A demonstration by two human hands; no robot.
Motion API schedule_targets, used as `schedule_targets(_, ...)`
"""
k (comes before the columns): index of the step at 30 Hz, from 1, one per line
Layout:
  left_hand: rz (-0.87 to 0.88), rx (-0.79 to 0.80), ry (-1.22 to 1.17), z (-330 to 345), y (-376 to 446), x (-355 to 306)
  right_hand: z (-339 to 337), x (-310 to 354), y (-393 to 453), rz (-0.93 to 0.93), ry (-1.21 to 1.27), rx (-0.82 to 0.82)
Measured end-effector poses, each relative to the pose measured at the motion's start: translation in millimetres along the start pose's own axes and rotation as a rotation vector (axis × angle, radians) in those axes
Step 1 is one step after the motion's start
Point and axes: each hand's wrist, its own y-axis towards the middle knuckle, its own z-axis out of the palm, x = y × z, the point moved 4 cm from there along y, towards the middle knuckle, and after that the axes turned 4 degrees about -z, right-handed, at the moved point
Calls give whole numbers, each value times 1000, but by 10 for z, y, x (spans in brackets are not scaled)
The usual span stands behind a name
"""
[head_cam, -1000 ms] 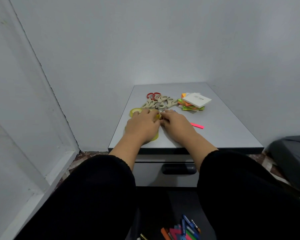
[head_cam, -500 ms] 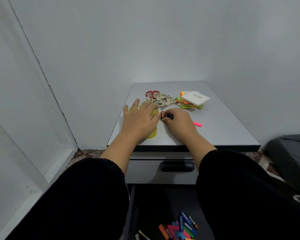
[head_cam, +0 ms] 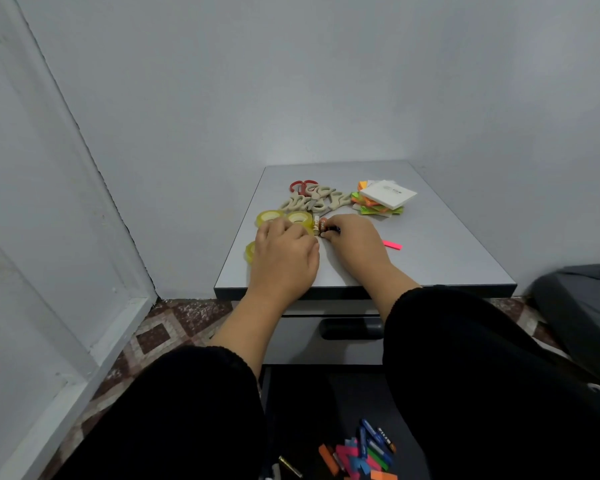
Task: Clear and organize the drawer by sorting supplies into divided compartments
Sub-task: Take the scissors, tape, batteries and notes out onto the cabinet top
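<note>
On the grey cabinet top (head_cam: 430, 258) my two hands meet around a short row of small cylinders (head_cam: 320, 226), orange and pale. My right hand (head_cam: 355, 245) pinches them from the right with curled fingers. From the left, my left hand (head_cam: 284, 252) closes bent fingers on them and covers part of the yellow tape rolls (head_cam: 269, 216). Behind the hands lie several beige scissors (head_cam: 312, 201) and a red-handled pair (head_cam: 300, 186). A stack of bright sticky notes under a white pad (head_cam: 387, 195) sits at the back right. Below me, the open dark drawer (head_cam: 329, 403) holds coloured pens and flags (head_cam: 359, 453).
A pink strip (head_cam: 392, 244) lies on the top right of my right hand. The upper drawer with its dark handle (head_cam: 352, 330) is closed. Walls hem the cabinet in behind and on the left, and a dark grey object (head_cam: 582, 306) stands at the right. My black sleeves hide most of the drawer.
My left hand, spread flat over the tape rolls half a second ago, has curled and come back to the small cylinders. My right hand stays on them.
</note>
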Motion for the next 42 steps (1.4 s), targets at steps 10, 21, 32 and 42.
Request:
schedule_targets(10,-59,-21,-74,24,-36,23,-99,14,-115,16,100,-106)
schedule_targets(21,93,-212,-12,-66,-95,-99,-301,70,-715,-198,78,-454)
schedule_targets(32,58,56,-83,172,-1702,-473,537,-742,-2295,34,-24,-78)
schedule_targets(42,-468,1219,72,720,-2870,-339,1155,-1267,-3022,365,-231,588)
